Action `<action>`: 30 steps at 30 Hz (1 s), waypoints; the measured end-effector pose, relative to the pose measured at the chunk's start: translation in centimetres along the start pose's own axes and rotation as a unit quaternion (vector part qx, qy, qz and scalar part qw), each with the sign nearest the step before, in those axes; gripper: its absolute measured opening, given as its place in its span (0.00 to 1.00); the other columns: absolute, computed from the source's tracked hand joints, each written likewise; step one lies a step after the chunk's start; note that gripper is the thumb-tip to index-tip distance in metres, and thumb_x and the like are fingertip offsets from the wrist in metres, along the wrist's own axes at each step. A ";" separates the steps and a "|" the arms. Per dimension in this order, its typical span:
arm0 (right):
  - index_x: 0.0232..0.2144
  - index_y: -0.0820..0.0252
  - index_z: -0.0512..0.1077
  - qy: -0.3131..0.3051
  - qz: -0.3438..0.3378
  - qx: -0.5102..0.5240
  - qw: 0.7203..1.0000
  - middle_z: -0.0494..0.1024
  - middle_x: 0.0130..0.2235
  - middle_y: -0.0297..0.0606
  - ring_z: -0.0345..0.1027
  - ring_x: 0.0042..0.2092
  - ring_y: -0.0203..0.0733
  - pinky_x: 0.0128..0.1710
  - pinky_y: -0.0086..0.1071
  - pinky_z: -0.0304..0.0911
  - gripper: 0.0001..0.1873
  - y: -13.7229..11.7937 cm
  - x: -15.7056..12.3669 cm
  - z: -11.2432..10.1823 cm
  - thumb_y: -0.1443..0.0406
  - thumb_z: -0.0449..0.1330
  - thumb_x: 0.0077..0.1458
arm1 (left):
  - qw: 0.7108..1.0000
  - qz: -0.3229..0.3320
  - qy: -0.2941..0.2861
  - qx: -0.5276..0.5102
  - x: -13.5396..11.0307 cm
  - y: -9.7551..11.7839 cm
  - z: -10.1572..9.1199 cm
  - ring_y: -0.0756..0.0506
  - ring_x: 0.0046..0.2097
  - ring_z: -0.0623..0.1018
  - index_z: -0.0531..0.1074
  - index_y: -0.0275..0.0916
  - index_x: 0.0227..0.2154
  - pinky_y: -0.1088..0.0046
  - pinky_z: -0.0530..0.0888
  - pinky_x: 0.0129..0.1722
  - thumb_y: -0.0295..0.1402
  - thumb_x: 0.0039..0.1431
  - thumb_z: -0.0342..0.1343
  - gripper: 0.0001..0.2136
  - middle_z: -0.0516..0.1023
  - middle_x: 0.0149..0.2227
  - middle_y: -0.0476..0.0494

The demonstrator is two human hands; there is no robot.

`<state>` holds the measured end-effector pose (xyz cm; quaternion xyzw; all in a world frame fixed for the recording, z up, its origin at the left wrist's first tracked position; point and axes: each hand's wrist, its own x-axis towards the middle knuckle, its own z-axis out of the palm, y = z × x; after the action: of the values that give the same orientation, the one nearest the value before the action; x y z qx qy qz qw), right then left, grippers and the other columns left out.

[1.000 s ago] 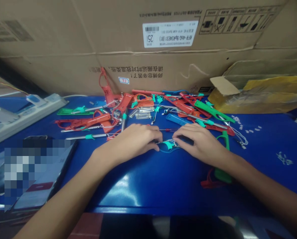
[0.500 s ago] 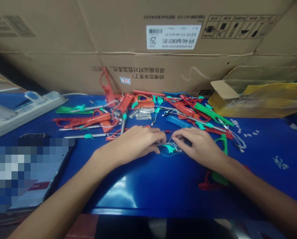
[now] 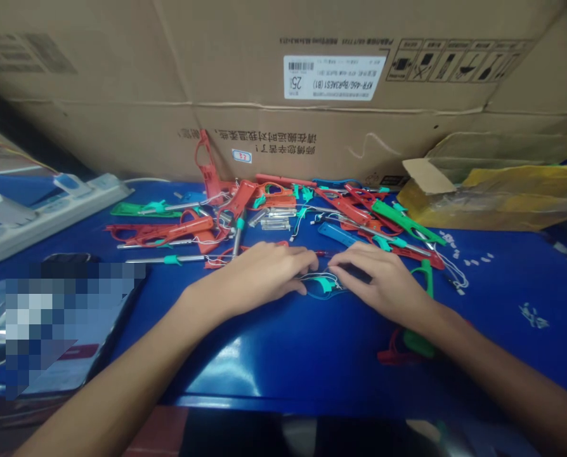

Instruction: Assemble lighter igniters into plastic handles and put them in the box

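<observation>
Along the back edge of the worktop (image 3: 288, 362) stands a big cardboard box (image 3: 122, 82), with blue surface in front. A pile of red and green plastic handles (image 3: 245, 206) lies against it at mid-back, metal rods mixed in. Power strip (image 3: 50, 206) at the left edge. My left hand (image 3: 259, 273) and right hand (image 3: 383, 279) lie palm down near the middle, fingertips nearly meeting. Between them, flat on the worktop, is a small blue piece (image 3: 324, 291) with a teal clip and a thin white wire (image 3: 312, 275). Both hands curl onto its ends. Pinching or just pressing, I cannot tell; the fingers hide it. A green handle (image 3: 425, 285) sits under the right wrist. My call: pin the piece flat with one hand and work the wire slowly with the other, since it looks thin and likely to snag.
</observation>
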<state>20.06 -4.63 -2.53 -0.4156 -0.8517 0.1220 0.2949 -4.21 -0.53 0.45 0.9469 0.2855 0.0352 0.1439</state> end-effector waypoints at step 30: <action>0.44 0.56 0.73 -0.007 0.042 -0.069 0.997 0.85 0.36 0.35 0.81 0.36 0.41 0.35 0.33 0.69 0.09 -0.7 0.1 -0.5 0.63 0.53 0.70 | 0.999 0.035 -0.002 0.010 0.3 0.6 0.0 0.46 0.38 0.79 0.75 0.40 0.37 0.70 0.64 0.30 0.29 0.65 0.60 0.00 0.78 0.42 0.47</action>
<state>19.87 -4.98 -1.78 -0.4695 -0.8419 0.0782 0.2544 -3.63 -0.85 0.61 0.9576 0.2525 0.0358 0.1341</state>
